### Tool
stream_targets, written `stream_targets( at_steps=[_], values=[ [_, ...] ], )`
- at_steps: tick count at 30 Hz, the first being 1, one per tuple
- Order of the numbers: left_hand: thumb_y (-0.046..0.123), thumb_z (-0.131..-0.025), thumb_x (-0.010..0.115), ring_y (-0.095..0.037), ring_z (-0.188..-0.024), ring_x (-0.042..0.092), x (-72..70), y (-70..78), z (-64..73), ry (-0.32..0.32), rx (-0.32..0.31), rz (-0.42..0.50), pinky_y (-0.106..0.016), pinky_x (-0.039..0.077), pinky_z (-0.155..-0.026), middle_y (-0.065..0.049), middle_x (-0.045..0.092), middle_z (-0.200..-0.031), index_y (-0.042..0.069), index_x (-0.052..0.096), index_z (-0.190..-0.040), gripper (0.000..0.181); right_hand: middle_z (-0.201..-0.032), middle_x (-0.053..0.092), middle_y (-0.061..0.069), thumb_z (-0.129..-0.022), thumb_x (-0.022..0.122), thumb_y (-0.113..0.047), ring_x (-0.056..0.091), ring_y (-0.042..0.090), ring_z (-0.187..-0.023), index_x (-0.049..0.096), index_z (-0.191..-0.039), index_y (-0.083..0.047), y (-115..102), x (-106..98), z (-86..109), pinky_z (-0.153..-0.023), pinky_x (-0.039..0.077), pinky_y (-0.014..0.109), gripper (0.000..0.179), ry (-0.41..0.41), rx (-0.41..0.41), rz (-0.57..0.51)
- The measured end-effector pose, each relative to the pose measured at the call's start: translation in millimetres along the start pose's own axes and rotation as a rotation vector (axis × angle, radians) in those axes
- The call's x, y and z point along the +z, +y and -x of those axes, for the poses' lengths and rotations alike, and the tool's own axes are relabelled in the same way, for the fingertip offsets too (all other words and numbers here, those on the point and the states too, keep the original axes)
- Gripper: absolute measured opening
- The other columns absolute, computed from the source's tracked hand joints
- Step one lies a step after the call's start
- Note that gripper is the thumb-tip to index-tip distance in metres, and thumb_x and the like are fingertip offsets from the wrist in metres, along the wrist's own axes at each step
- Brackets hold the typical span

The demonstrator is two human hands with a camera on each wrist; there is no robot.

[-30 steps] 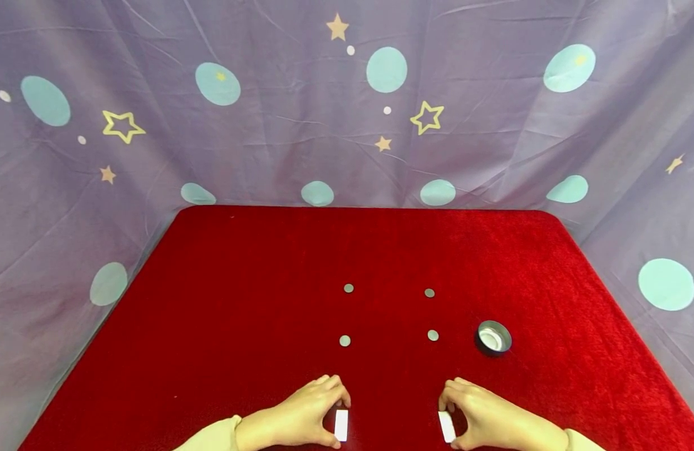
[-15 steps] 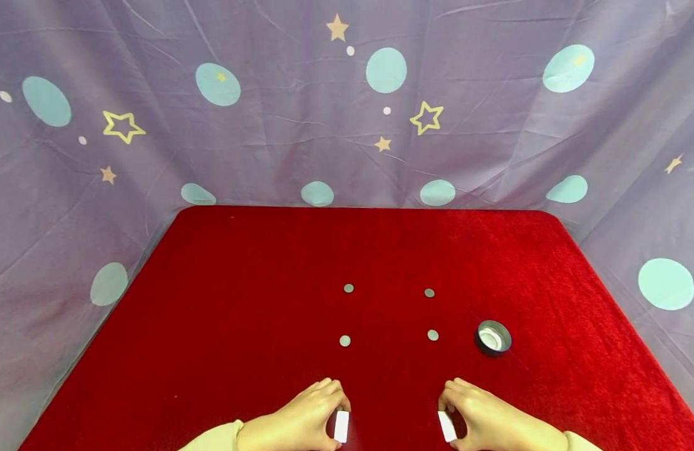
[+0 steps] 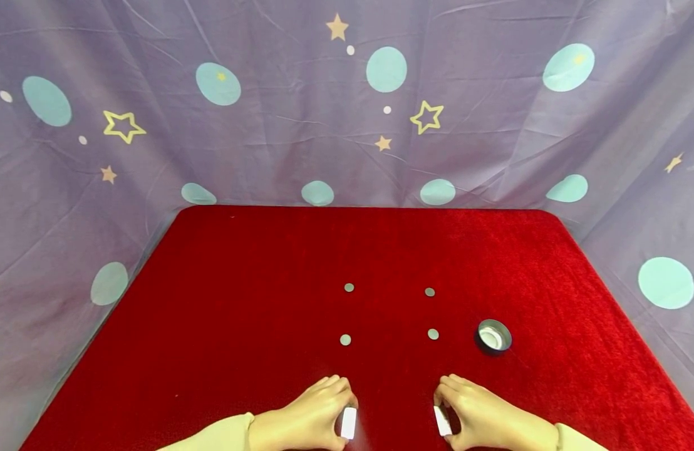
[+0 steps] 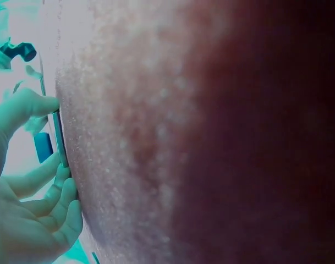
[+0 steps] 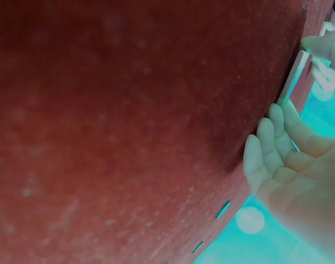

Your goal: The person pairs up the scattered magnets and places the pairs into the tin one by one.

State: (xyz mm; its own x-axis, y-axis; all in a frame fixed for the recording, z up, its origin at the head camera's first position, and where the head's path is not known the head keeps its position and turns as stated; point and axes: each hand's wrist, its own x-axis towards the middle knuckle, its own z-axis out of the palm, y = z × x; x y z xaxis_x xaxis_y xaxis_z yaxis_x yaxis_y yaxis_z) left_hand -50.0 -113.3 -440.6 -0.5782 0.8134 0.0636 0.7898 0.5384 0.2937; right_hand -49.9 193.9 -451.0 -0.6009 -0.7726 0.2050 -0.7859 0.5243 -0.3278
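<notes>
Grips [image 3: 313, 413] [image 3: 476, 413] on 2 rectangular white pieces [image 3: 349, 423] [image 3: 443, 420]

Dark round shallow dish [image 3: 493, 352]: smooth hard wall, glossy pale inside; plastic or metal, can't tell. Under the dish, red velvet-like cloth [image 3: 240, 294]: short pile, soft sheen, rough and grainy close up in both wrist views. Behind the dish, purple-grey patterned fabric curtain [image 3: 302, 88]: thin, creased, mostly matt. Left of the dish, four pale-grey flat round discs [image 3: 433, 334]: smooth, dull, material unclear. Nearer than the dish, to its left, two white rectangular blocks [image 3: 349, 423]: smooth, plastic-looking.
</notes>
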Motion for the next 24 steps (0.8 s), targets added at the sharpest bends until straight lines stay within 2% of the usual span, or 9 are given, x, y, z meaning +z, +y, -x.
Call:
stream_targets(
  at_steps=[2,3,5,7,10,13,18,21,24],
  values=[
    [0.031,-0.06,0.075,0.001,-0.079,0.04,-0.2,0.9,-1.7,-0.012,-0.004,0.006,-0.013,0.038,-0.07,0.012,0.048,-0.087,0.013,0.06,-0.094,0.041,-0.081,0.045,-0.014,-0.051,0.076,-0.028,0.043,-0.003,-0.072,0.052,-0.083,-0.015,-1,1,-2.6,-0.07,0.046,0.022,0.042,0.005,-0.009,0.028],
    [0.031,-0.06,0.075,0.001,-0.079,0.04,-0.3,1.4,-2.6,-0.014,-0.002,0.004,-0.013,0.038,-0.07,0.012,0.048,-0.088,0.013,0.06,-0.094,0.041,-0.08,0.043,-0.015,-0.05,0.076,-0.028,0.039,-0.004,-0.07,0.051,-0.083,-0.015,-1,2,-4.2,-0.071,0.046,0.022,0.042,0.011,-0.016,0.031],
    [0.031,-0.06,0.075,0.001,-0.078,0.04,0.1,2.3,-4.5,-0.01,-0.001,-0.004,-0.012,0.036,-0.07,0.012,0.048,-0.087,0.013,0.06,-0.093,0.04,-0.081,0.043,-0.015,-0.05,0.076,-0.028,0.042,-0.004,-0.072,0.051,-0.083,-0.015,-2,2,-7.0,-0.076,0.047,0.033,0.043,0.014,-0.026,0.051],
    [0.03,-0.059,0.075,0.001,-0.078,0.039,0.2,3.4,-6.4,-0.014,-0.007,-0.002,-0.011,0.036,-0.069,0.012,0.048,-0.086,0.013,0.06,-0.093,0.04,-0.081,0.043,-0.014,-0.051,0.076,-0.029,0.045,-0.002,-0.074,0.051,-0.083,-0.014,-3,3,-10.0,-0.078,0.047,0.038,0.043,0.007,-0.03,0.059],
    [0.03,-0.058,0.075,0.001,-0.076,0.039,1.2,4.9,-9.0,0.004,-0.01,-0.013,-0.011,0.035,-0.068,0.012,0.047,-0.085,0.014,0.06,-0.091,0.039,-0.082,0.046,-0.012,-0.054,0.075,-0.03,0.054,0.01,-0.082,0.051,-0.083,-0.014,-5,2,-14.0,-0.075,0.048,0.043,0.041,-0.032,0.009,0.058],
    [0.03,-0.056,0.075,0.0,-0.075,0.04,2.9,5.7,-11.7,0.025,-0.01,-0.026,-0.01,0.034,-0.067,0.012,0.047,-0.083,0.015,0.06,-0.089,0.039,-0.082,0.046,-0.012,-0.056,0.074,-0.031,0.057,0.02,-0.087,0.052,-0.084,-0.015,-7,2,-17.6,-0.072,0.048,0.046,0.039,-0.074,0.057,0.049],
    [0.03,-0.057,0.075,0.0,-0.075,0.039,4.7,6.7,-15.8,0.027,-0.016,-0.017,-0.011,0.033,-0.066,0.012,0.046,-0.083,0.015,0.06,-0.089,0.038,-0.077,0.042,-0.013,-0.054,0.073,-0.032,0.051,0.009,-0.077,0.052,-0.081,-0.016,-10,5,-24.1,-0.069,0.049,0.041,0.039,-0.05,0.052,0.08],
    [0.03,-0.059,0.075,0.001,-0.076,0.039,4.8,7.4,-17.0,0.009,-0.022,0.006,-0.011,0.035,-0.067,0.012,0.047,-0.085,0.015,0.06,-0.092,0.04,-0.076,0.042,-0.013,-0.052,0.074,-0.033,0.05,0.008,-0.075,0.052,-0.08,-0.016,-11,7,-27.5,-0.067,0.048,0.036,0.039,-0.031,0.036,0.094],
    [0.029,-0.059,0.075,0.001,-0.077,0.04,5.8,8.0,-18.3,0.016,-0.029,0.013,-0.011,0.035,-0.068,0.012,0.047,-0.085,0.014,0.06,-0.092,0.04,-0.074,0.041,-0.014,-0.051,0.074,-0.033,0.044,0.004,-0.07,0.051,-0.079,-0.016,-12,9,-30.8,-0.064,0.046,0.031,0.039,-0.01,0.03,0.105]
  ],
)
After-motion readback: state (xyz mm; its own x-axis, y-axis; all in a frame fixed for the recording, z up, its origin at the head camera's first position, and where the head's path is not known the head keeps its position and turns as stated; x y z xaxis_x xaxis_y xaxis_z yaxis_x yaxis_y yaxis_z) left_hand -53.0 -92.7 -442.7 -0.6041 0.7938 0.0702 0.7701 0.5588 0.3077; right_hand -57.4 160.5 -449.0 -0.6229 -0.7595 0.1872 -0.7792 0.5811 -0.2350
